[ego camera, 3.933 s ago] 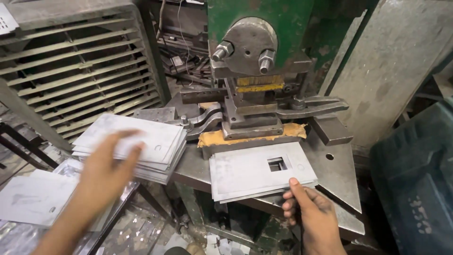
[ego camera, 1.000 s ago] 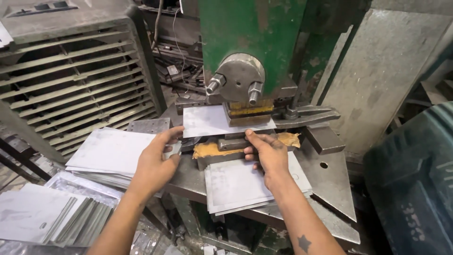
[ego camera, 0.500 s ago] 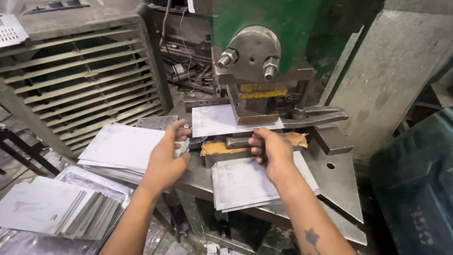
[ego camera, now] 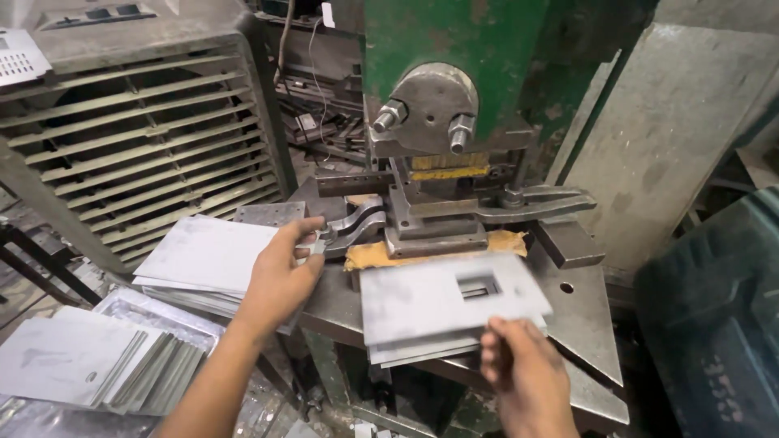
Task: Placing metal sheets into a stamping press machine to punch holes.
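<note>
Right hand (ego camera: 526, 380) pinches punched plate (ego camera: 450, 298) at its near edge, fingers closed; left hand (ego camera: 280, 276) curled on clamp (ego camera: 345, 229). Better: slide plate flat, fingers outside die (ego camera: 434, 219)

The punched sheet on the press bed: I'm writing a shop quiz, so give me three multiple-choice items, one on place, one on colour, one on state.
1. Where does the punched sheet lie?
A. on a stack of sheets on the press bed
B. on the floor
C. atop the louvred cabinet

2. What colour is the press body?
A. red
B. green
C. yellow

3. What is the left hand doing?
A. hanging free
B. pinching a small metal part
C. gripping a hammer

A: it tops the stack. B: green paint. B: fingers close on the part.
</note>
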